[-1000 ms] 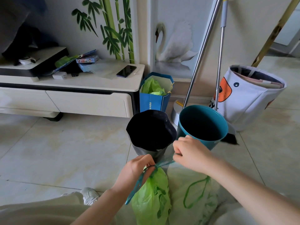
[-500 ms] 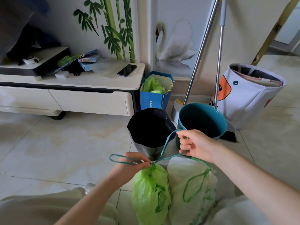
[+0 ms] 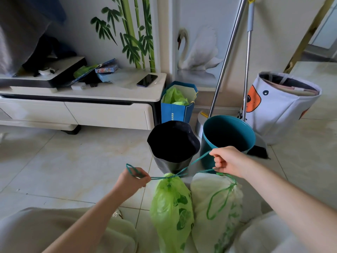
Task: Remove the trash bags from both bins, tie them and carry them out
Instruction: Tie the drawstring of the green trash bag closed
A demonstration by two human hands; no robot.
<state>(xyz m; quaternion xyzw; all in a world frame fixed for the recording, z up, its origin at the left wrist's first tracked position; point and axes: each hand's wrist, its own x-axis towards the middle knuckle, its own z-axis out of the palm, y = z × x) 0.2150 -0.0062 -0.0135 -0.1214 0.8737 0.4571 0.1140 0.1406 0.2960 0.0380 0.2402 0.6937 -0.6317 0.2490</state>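
Observation:
A bright green trash bag (image 3: 171, 209) stands on the floor between my knees, its neck cinched by a teal drawstring (image 3: 179, 173). My left hand (image 3: 132, 180) grips the drawstring's left loop, and my right hand (image 3: 228, 162) grips its right loop; the string is stretched taut between them. A paler green-printed trash bag (image 3: 217, 203) sits just right of it, its green drawstring loop hanging loose. Behind the bags stand a dark grey bin (image 3: 173, 145) and a teal bin (image 3: 228, 136), both showing bare insides.
A blue paper bag (image 3: 177, 112) with green plastic inside stands by a low white cabinet (image 3: 109, 114). Two mop handles (image 3: 235, 57) lean on the wall. A white fabric basket (image 3: 280, 108) sits at the right. Pale floor tiles (image 3: 73, 170) stretch to the left.
My hands have moved apart, left going left and right going up-right, pulling the drawstring loops out from the bag's neck until the string is taut.

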